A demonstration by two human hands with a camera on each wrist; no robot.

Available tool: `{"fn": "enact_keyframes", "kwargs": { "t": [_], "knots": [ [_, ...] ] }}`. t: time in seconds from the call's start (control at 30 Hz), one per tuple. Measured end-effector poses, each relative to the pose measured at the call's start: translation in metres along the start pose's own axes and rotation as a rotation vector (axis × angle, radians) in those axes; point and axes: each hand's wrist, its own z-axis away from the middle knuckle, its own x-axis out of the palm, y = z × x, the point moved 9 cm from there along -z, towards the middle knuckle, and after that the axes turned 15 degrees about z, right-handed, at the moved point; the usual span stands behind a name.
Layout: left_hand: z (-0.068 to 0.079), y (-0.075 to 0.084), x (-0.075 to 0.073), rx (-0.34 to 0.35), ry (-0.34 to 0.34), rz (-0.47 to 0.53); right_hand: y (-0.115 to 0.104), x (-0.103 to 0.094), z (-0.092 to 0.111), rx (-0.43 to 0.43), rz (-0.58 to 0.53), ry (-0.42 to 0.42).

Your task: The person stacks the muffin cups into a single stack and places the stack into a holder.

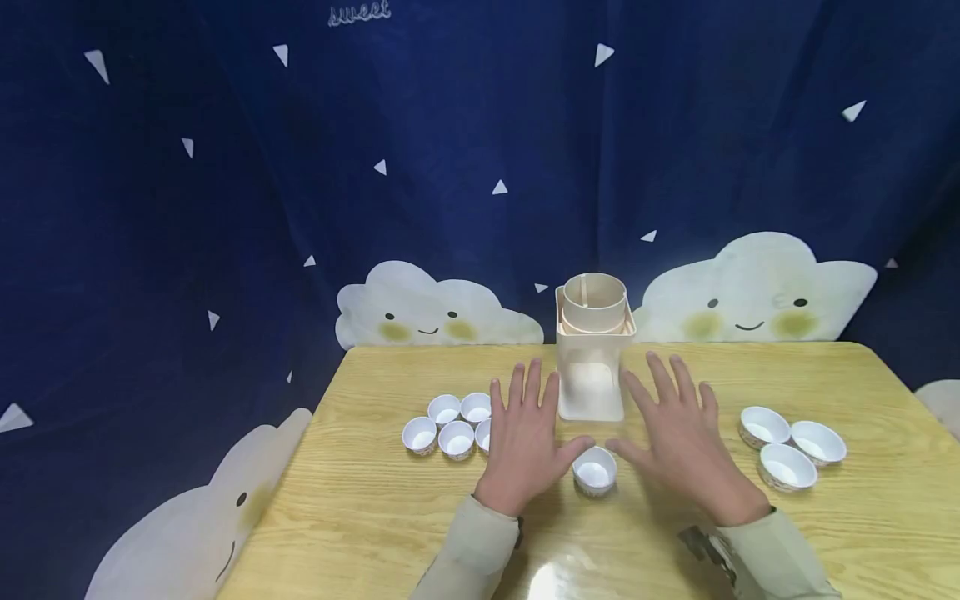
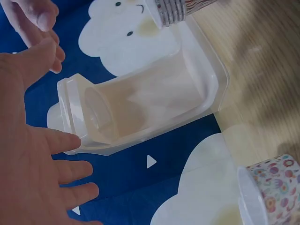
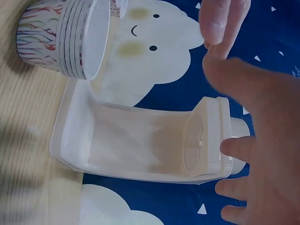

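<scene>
Both hands hover over the table with fingers spread: the left hand (image 1: 525, 446) and, to its right, the right hand (image 1: 688, 446). Neither holds anything. Between the thumbs, slightly nearer the person, stands a stack of nested paper cups (image 1: 595, 472); its striped, wavy pattern shows in the right wrist view, where the stack (image 3: 40, 37) appears at upper left. Just beyond the fingertips, a cream plastic stand (image 1: 592, 387) rises upright, carrying a round open cylinder (image 1: 595, 302) on top. Partly behind the left hand is a group of several white-lined cups (image 1: 456, 440).
On the right side of the wooden table (image 1: 360, 517) sit three white-lined cups (image 1: 787, 467) close together. A floral paper cup (image 2: 283, 187) shows in the left wrist view. Behind the table hangs a dark blue curtain (image 1: 450, 108) with white triangles and smiling clouds.
</scene>
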Motion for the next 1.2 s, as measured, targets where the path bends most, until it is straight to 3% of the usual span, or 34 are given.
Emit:
{"fn": "enact_keyframes", "kwargs": {
  "t": [0.23,0.43,0.67,1.2],
  "knots": [
    [0.001,-0.001,-0.001,0.017,0.048,-0.007,-0.001,-0.002,-0.001,-0.015,-0.045,0.02],
    [0.003,0.001,-0.002,0.069,0.1,0.072,0.0,-0.003,0.003,-0.031,-0.119,0.044],
    [0.011,0.001,-0.003,0.14,0.144,0.104,-0.002,0.0,0.008,-0.062,-0.175,0.011],
    [0.013,-0.012,0.002,0.13,0.035,0.15,-0.003,0.016,0.014,-0.077,-0.201,-0.067]
  ]
}}
